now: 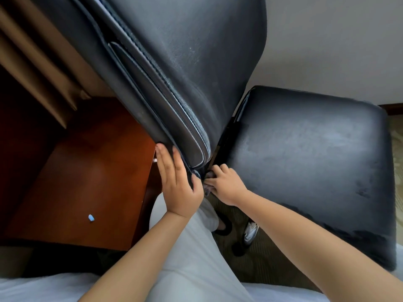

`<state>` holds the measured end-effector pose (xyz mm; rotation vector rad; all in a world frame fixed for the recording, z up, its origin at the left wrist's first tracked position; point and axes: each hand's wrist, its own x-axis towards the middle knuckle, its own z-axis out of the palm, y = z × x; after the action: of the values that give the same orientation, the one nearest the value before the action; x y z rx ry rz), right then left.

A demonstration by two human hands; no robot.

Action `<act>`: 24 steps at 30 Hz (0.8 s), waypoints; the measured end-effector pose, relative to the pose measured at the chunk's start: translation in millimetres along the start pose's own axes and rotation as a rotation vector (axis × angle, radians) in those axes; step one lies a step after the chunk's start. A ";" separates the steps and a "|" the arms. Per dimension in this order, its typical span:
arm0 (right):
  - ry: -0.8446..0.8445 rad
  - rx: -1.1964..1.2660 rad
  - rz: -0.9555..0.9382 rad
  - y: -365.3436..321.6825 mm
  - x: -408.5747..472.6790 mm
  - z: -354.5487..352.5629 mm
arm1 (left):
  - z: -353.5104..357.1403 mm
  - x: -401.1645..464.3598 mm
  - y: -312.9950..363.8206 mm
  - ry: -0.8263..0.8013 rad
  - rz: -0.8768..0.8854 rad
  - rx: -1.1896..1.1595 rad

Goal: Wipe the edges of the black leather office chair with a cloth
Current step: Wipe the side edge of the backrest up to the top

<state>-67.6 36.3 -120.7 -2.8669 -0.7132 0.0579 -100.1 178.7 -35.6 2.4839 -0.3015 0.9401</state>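
The black leather office chair fills the view, its backrest (185,62) tilted up to the left and its seat (305,160) spread out to the right. My left hand (178,184) lies flat, fingers straight, against the lower corner of the backrest's side edge. My right hand (226,184) grips a small dark cloth (208,188) at the gap where backrest and seat meet. The fingers cover most of the cloth.
A reddish-brown wooden desk (87,171) stands left of the chair, with a small blue object (91,218) on it. Brown curtains (32,62) hang at the upper left. A white wall is behind, patterned carpet and shoes (250,233) below.
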 end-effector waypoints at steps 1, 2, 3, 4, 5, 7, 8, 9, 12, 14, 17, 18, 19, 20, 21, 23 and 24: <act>-0.008 -0.034 -0.009 3.0 1.1 -0.1 | -0.3 -0.3 -0.2 0.002 0.006 -0.005; 0.006 -0.055 0.029 6.9 4.8 -2.8 | -1.0 -0.7 -0.1 0.002 0.010 -0.016; 0.022 -0.046 0.101 10.4 10.3 -8.4 | -1.6 -0.6 -0.4 0.002 0.012 -0.030; 0.028 -0.029 0.193 14.6 17.8 -13.9 | -2.3 0.1 -1.3 0.002 0.016 -0.043; 0.018 -0.007 0.287 18.5 24.8 -17.8 | -3.0 1.2 -2.3 0.001 0.019 -0.055; -0.007 0.006 0.436 23.7 32.8 -22.0 | -3.9 4.5 -5.4 -0.006 0.026 -0.076; -0.002 0.020 0.490 25.5 32.8 -22.4 | -4.7 5.3 -7.5 -0.010 0.029 -0.084; 0.020 0.036 0.548 26.7 30.6 -21.9 | -5.6 6.4 -9.7 -0.013 0.034 -0.090; 0.099 0.120 0.794 24.4 18.8 -19.1 | -6.5 8.2 -14.1 -0.010 0.044 -0.086; 0.148 0.184 0.892 21.0 14.6 -15.3 | -4.5 9.5 -14.4 0.001 0.051 -0.088; 0.166 0.181 0.882 15.2 13.6 -14.4 | -2.0 11.3 -12.2 0.010 0.051 -0.128; 0.168 0.167 0.829 12.1 13.3 -14.3 | -1.8 11.9 -11.9 0.011 0.050 -0.141; 0.177 0.154 0.736 7.1 11.4 -13.9 | -1.7 12.3 -11.9 0.010 0.052 -0.150; 0.177 0.148 0.613 -0.3 7.7 -12.6 | -1.9 12.0 -12.5 0.008 0.054 -0.154; 0.177 0.148 0.490 -8.0 1.8 -8.6 | -2.0 11.7 -13.2 0.006 0.054 -0.158; 0.168 0.092 0.301 -19.3 -10.7 2.1 | -2.9 11.6 -14.2 0.003 0.048 -0.165; 0.134 0.048 0.247 -21.1 -13.7 6.4 | -3.7 11.5 -14.5 0.000 0.045 -0.168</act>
<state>-90.0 49.2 -123.1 -2.8632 -0.3270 -0.0809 -88.4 192.8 -30.4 2.3323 -0.4200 0.8941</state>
